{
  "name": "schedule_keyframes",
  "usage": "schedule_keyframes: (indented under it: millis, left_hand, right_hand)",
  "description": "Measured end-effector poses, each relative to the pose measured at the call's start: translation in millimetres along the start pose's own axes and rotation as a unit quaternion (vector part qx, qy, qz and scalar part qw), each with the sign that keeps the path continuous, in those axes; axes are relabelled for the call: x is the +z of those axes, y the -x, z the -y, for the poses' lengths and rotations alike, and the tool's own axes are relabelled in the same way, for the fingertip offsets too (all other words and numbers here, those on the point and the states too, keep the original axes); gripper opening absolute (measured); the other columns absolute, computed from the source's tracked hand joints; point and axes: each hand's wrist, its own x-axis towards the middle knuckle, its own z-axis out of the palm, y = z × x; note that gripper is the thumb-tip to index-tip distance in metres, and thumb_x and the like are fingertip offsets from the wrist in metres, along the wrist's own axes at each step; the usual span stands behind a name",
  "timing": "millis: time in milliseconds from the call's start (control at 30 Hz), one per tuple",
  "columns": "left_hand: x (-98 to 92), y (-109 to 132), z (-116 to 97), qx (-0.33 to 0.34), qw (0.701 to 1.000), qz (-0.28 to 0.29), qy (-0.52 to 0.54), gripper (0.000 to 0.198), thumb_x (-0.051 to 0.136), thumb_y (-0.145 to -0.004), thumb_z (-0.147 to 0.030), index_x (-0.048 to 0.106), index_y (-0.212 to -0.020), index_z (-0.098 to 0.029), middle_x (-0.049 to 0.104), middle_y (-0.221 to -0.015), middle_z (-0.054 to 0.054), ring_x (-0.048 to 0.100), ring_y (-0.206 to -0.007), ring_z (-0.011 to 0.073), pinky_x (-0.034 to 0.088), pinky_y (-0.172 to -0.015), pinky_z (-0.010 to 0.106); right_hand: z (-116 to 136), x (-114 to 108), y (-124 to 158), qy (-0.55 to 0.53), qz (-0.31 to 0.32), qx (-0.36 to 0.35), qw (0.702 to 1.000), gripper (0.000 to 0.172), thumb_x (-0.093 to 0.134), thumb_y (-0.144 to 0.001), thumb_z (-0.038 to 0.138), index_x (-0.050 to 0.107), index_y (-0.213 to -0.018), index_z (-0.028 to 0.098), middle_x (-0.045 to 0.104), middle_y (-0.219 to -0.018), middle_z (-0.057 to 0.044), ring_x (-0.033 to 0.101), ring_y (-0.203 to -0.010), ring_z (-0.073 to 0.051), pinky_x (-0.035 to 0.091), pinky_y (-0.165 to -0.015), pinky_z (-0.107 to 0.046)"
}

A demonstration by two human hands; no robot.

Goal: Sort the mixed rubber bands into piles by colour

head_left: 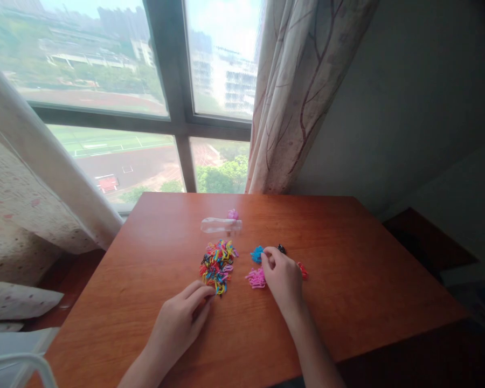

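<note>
A mixed pile of small coloured elastic bands [217, 264] lies in the middle of the wooden table [347, 269]. My left hand [182, 321] rests flat beside its near edge, fingers stretched toward the pile. My right hand [282, 277] is curled, its fingertips pinched at a small blue heap [257, 254]. A pink heap [256, 278] lies just left of that hand, a red heap [303, 270] peeks out on its right, and a few black bands [282, 249] sit beyond it. What the fingertips pinch is too small to make out.
A clear plastic bottle [220, 225] lies on its side behind the piles, with a small pink cap or object [233, 214] next to it. Behind the table are a window [145, 108] and curtains [299, 97]. Cushions [12, 302] lie at the left.
</note>
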Motion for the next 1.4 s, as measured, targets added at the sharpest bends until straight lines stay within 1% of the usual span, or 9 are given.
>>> schedule_keyframes:
  millis: [133, 267, 400, 567, 667, 767, 933, 1100, 1400]
  left_hand:
    - [-0.2, 0.7, -0.1, -0.008, 1.000, 0.010, 0.002, 0.019, 0.045, -0.094, -0.020, 0.063, -0.100, -0.026, 0.070, -0.094, 0.000, 0.070, -0.078, 0.0132, 0.053, -0.069, 0.021]
    - [-1.9, 0.9, -1.5, -0.009, 1.000, 0.005, 0.009, 0.019, 0.045, -0.094, -0.020, 0.063, -0.100, -0.026, 0.069, -0.094, 0.000, 0.069, -0.078, 0.0129, 0.052, -0.069, 0.020]
    - [-2.0, 1.2, -1.4, -0.014, 1.000, 0.001, 0.017, 0.019, 0.046, -0.094, -0.020, 0.064, -0.099, -0.026, 0.069, -0.094, 0.000, 0.069, -0.078, 0.0126, 0.051, -0.068, 0.019]
    - [-2.8, -4.1, -5.3, -0.018, 0.998, -0.022, 0.052, 0.017, 0.049, -0.093, -0.022, 0.065, -0.096, -0.025, 0.069, -0.089, 0.000, 0.067, -0.075, 0.0118, 0.051, -0.068, 0.019]
    - [-5.2, -17.2, -14.0, -0.014, 0.997, -0.012, 0.071, 0.017, 0.049, -0.093, -0.024, 0.066, -0.091, -0.023, 0.068, -0.085, 0.001, 0.065, -0.071, 0.0117, 0.050, -0.066, 0.019]
    - [-6.2, -38.9, -26.2, -0.011, 0.998, 0.016, 0.053, 0.019, 0.048, -0.094, -0.023, 0.066, -0.091, -0.022, 0.068, -0.090, 0.003, 0.065, -0.074, 0.0125, 0.050, -0.067, 0.020]
    - [1.9, -83.9, -48.4, -0.001, 0.993, 0.102, -0.061, 0.021, 0.046, -0.095, -0.021, 0.066, -0.092, -0.023, 0.069, -0.098, 0.003, 0.067, -0.080, 0.0143, 0.048, -0.066, 0.022]
    - [19.2, -119.1, -61.5, 0.024, 0.983, 0.147, -0.105, 0.018, 0.050, -0.093, -0.024, 0.067, -0.092, -0.025, 0.068, -0.095, 0.003, 0.068, -0.079, 0.0171, 0.046, -0.064, 0.024]
    - [35.1, -139.1, -68.2, 0.027, 0.970, 0.190, -0.149, 0.018, 0.052, -0.090, -0.021, 0.068, -0.096, -0.023, 0.068, -0.096, 0.005, 0.069, -0.079, 0.0187, 0.044, -0.062, 0.025]
  right_hand:
    - [-0.9, 3.5, -10.5, 0.023, 0.009, 0.008, 1.000, 0.012, 0.058, -0.092, 0.025, 0.070, -0.092, 0.024, 0.073, -0.078, -0.001, 0.066, -0.068, -0.017, 0.032, -0.057, -0.024]
    - [-1.5, 1.0, -4.1, 0.021, 0.013, 0.014, 1.000, 0.012, 0.059, -0.091, 0.024, 0.070, -0.095, 0.024, 0.073, -0.079, -0.001, 0.066, -0.068, -0.017, 0.034, -0.057, -0.024]
    - [0.9, -2.1, 17.0, -0.044, 0.012, -0.003, 0.999, 0.015, 0.055, -0.092, 0.023, 0.070, -0.094, 0.023, 0.073, -0.079, -0.002, 0.067, -0.071, -0.018, 0.038, -0.062, -0.024]
    - [16.7, 5.3, 61.1, -0.182, 0.066, -0.071, 0.978, 0.018, 0.051, -0.093, 0.020, 0.068, -0.096, 0.023, 0.073, -0.084, -0.001, 0.067, -0.073, -0.015, 0.043, -0.068, -0.021]
    - [27.6, 12.3, 85.7, -0.195, 0.096, -0.099, 0.971, 0.020, 0.050, -0.090, 0.016, 0.067, -0.094, 0.024, 0.071, -0.082, 0.000, 0.067, -0.073, -0.015, 0.043, -0.068, -0.021]
    - [32.7, 16.5, 98.1, -0.188, 0.115, -0.121, 0.968, 0.021, 0.049, -0.088, 0.013, 0.066, -0.090, 0.025, 0.070, -0.079, 0.000, 0.066, -0.073, -0.016, 0.042, -0.068, -0.022]
    - [30.4, 18.7, 98.7, -0.220, 0.098, -0.103, 0.965, 0.022, 0.048, -0.086, 0.013, 0.066, -0.093, 0.024, 0.071, -0.082, 0.000, 0.067, -0.075, -0.016, 0.042, -0.069, -0.022]
    - [29.8, 19.1, 98.7, -0.227, 0.100, -0.112, 0.962, 0.023, 0.048, -0.087, 0.014, 0.067, -0.094, 0.025, 0.071, -0.081, 0.000, 0.066, -0.073, -0.016, 0.042, -0.069, -0.023]
    - [29.6, 18.1, 98.6, -0.230, 0.112, -0.112, 0.960, 0.022, 0.049, -0.086, 0.013, 0.066, -0.092, 0.025, 0.072, -0.084, 0.000, 0.067, -0.076, -0.016, 0.042, -0.071, -0.023]
